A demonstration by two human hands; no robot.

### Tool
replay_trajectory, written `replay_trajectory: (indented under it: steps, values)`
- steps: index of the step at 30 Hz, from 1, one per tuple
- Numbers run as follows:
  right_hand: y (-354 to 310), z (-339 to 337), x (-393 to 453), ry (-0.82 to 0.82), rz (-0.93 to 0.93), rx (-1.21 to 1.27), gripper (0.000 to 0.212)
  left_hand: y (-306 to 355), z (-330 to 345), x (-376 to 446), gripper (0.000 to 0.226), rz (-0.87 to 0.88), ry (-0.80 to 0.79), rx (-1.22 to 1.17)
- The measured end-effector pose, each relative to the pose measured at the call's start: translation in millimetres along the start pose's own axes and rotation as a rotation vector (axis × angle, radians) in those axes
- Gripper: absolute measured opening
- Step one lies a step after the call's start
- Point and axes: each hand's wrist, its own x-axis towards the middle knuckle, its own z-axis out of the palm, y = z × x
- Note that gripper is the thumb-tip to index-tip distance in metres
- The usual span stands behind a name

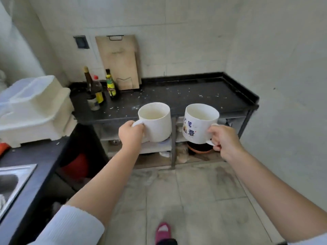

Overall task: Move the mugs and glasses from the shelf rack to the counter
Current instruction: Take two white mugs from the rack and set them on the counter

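My left hand (131,134) grips the handle of a plain white mug (156,121), held upright in the air just in front of the black counter (185,96). My right hand (223,138) holds a white mug with blue and red printed characters (200,124) by its handle, also upright, at about the same height. Both mugs look empty. They hang over the front edge of the counter, above the shelf rack (173,138) that sits under it. The rack's lower shelves are mostly hidden behind the mugs and hands.
Sauce bottles (99,89) and a small jar stand at the counter's left end, and a wooden cutting board (120,62) leans on the wall. A white plastic dish box (35,110) sits left, with a steel sink (12,183) below it. Crumbs dot the counter.
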Motion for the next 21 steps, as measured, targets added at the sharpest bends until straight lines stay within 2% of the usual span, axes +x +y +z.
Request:
replay_trajectory:
  steps: [3, 5, 7, 10, 15, 21]
  values:
    - [-16.3, -8.9, 73.3, 0.077, -0.013, 0.018, 0.034, 11.2, 68.5, 48.2, 0.016, 0.05, -0.083, 0.007]
    - [-32.5, -7.9, 120.6, 0.107, -0.029, 0.017, 0.034, 22.1, 109.2, 82.5, 0.021, 0.059, -0.135, -0.023]
    - [-49.6, -5.6, 168.0, 0.153, -0.039, 0.016, 0.035, 36.7, 150.8, 119.7, 0.027, 0.056, -0.171, -0.015]
    - [-72.7, -5.9, 228.4, 0.195, -0.039, 0.028, 0.034, 58.2, 210.3, 167.5, 0.016, 0.036, -0.219, -0.019]
    - [-94.0, -25.0, 325.3, 0.294, 0.006, 0.055, 0.034, 74.1, 306.8, 227.5, 0.017, 0.011, -0.282, -0.024]
    - [-111.8, -54.2, 456.6, 0.303, 0.033, 0.009, 0.033, 76.3, 419.0, 285.9, 0.028, -0.018, -0.349, -0.038]
